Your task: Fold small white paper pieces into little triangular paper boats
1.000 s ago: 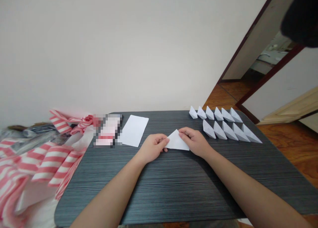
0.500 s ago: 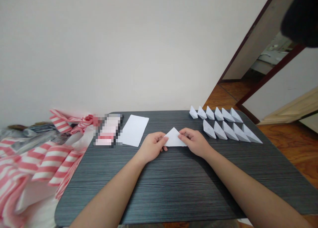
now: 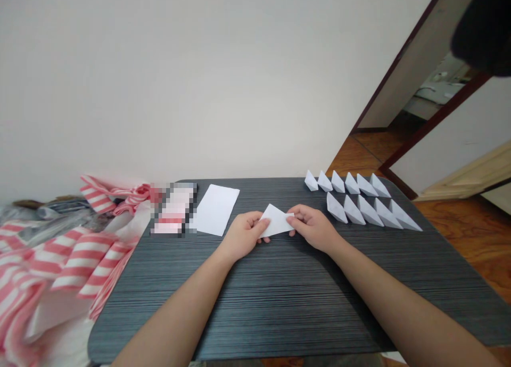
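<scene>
Between my hands, over the middle of the dark table, is a small folded piece of white paper [image 3: 276, 221] with a pointed top. My left hand [image 3: 244, 235] pinches its left side, thumb on top and fingers underneath. At the paper's right corner, my right hand [image 3: 313, 227] grips it between thumb and fingers. To the left lies a stack of white paper [image 3: 216, 210]. Two rows of folded white paper boats [image 3: 353, 211] stand to the right of my right hand.
The dark wood-grain table [image 3: 255, 308] backs onto a pale wall [image 3: 223, 79]. A blurred-out phone-like object [image 3: 173, 210] lies at the table's left edge. Red-and-white striped cloth [image 3: 85, 255] is heaped beyond it. A doorway and wooden floor [image 3: 471, 234] are on the right.
The folded paper has turned and shifted slightly left, its peak now nearer my left hand. My right fingers have moved to its right corner. Everything else stays put.
</scene>
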A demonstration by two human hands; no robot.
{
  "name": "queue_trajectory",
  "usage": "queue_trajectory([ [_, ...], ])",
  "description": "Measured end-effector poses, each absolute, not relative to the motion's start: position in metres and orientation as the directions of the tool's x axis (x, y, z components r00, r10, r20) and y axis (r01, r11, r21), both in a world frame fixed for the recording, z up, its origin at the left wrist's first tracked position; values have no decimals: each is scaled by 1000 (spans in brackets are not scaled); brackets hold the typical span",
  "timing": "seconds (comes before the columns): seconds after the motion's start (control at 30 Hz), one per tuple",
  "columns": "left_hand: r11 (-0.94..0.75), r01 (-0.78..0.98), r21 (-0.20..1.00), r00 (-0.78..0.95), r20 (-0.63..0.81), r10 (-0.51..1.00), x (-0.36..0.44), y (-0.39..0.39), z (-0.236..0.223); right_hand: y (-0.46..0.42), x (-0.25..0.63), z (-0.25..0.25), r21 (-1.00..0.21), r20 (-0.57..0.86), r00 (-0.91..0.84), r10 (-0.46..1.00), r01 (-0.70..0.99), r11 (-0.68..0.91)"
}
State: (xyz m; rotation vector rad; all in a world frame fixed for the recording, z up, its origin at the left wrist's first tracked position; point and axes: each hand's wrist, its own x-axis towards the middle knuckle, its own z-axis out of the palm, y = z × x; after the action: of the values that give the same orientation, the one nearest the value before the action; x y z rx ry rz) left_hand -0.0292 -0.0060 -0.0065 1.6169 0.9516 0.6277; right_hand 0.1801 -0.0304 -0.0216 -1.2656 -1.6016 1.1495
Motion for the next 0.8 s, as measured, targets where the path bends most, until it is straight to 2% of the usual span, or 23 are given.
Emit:
queue_trajectory([
  [0.2,-175,331,927,550,-38,834,-29,-10,1,-33,178,-18,-898,42,-275,961,410,157],
  [0.67,-224,400,889,496,-4,868,-28,-8,0,-33,179,-13,-831,138,-232,963,502,240],
  [0.8,-226,413,882,470,6,882,-29,-7,-2,-34,178,-13,-844,158,-232,960,473,253],
])
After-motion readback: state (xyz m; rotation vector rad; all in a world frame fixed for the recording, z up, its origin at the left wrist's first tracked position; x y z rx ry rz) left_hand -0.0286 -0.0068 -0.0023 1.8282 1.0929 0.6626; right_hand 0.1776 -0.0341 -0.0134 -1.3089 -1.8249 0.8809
